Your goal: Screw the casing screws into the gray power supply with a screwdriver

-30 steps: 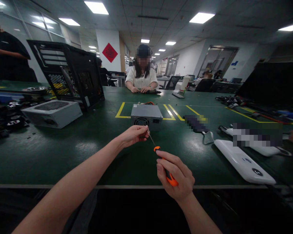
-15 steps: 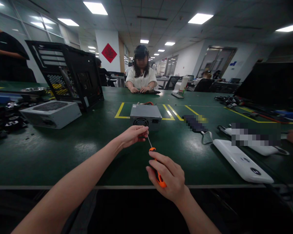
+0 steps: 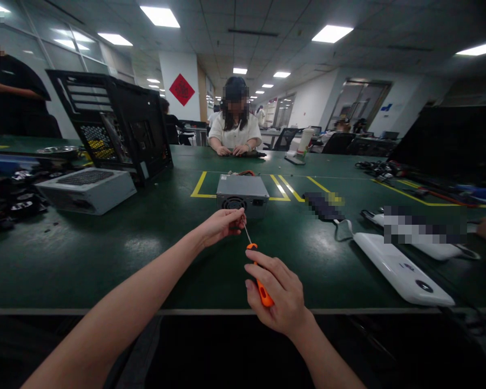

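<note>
Green workbench fills the frame; a grey power supply sits at centre. Below it, the right hand is clamped on a light, stiff orange screwdriver, best gripped by its handle; left hand fingertips are pinched together at its slim tip.

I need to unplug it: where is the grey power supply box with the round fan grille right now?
The grey power supply box sits mid-table in the head view, just beyond the left hand, at the yellow floor-tape lines.
</note>
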Available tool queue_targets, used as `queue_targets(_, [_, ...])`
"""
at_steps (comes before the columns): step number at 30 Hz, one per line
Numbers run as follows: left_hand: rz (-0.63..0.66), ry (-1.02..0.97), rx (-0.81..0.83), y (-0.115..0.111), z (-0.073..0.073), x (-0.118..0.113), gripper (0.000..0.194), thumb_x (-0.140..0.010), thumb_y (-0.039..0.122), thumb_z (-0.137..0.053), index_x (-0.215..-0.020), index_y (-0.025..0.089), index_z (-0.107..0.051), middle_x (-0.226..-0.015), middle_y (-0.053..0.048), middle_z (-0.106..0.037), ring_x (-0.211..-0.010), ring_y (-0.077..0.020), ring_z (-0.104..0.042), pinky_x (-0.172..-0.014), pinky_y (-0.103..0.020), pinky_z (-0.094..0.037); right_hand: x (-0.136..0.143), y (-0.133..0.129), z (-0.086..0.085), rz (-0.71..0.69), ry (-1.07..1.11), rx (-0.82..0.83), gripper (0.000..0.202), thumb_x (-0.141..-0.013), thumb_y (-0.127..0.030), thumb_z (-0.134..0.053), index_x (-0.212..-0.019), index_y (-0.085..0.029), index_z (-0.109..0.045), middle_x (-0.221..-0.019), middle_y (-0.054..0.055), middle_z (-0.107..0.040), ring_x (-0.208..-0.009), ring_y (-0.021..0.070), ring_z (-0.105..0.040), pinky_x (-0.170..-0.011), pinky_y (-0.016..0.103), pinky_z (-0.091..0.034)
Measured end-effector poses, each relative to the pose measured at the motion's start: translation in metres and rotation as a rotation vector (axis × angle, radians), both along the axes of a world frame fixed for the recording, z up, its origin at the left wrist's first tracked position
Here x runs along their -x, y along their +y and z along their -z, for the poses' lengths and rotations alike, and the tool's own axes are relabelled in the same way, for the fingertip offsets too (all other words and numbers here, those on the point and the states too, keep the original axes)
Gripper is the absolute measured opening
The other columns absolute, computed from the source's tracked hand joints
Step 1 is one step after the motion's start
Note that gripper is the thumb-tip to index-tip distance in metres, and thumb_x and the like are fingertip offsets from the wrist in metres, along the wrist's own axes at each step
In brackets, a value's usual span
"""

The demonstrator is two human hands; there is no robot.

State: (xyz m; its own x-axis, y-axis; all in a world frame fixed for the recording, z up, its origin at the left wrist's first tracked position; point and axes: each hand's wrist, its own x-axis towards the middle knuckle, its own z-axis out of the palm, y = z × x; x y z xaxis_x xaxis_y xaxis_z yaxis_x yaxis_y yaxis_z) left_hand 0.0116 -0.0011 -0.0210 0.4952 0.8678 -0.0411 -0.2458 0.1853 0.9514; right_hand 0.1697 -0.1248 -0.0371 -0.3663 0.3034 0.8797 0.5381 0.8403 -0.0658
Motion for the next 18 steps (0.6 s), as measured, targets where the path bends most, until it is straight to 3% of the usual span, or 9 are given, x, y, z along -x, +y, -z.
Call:
queue_targets(8, [-0.013,-0.024,0.067,-0.0026,-0.0029,-0.0004,0.030,-0.079,0.041,-0.061,-0.079,0.011,-0.060,-0.076,-0.003,-0.056,-0.063,-0.0076,-0.052,-0.058,-0.021,-0.043,-0.0001,-0.0005,-0.0001,0.015,0.025,-0.017,0.021,-0.077,-0.010,-0.053,-0.097,-0.013,-0.057,-0.099,0.015,-0.065,-0.081,0.0196,-0.063,-0.064,0.032,-0.054])
queue_targets(18, [0.040,0.025,-0.021,0.0036,0.0049,0.0029,0.026,-0.074,0.037,-0.068,-0.073,0.012,-0.058,-0.071,-0.001,-0.055,-0.062,-0.0065,-0.050,-0.060,-0.020,-0.044,-0.0017,0.0009,0.0027,0.006,0.007,0.011,0.021,-0.076,-0.010,-0.054,-0.096,-0.012,-0.058,-0.101,0.016,-0.064,-0.080,0.0198,-0.062,-0.065,0.033,-0.053])
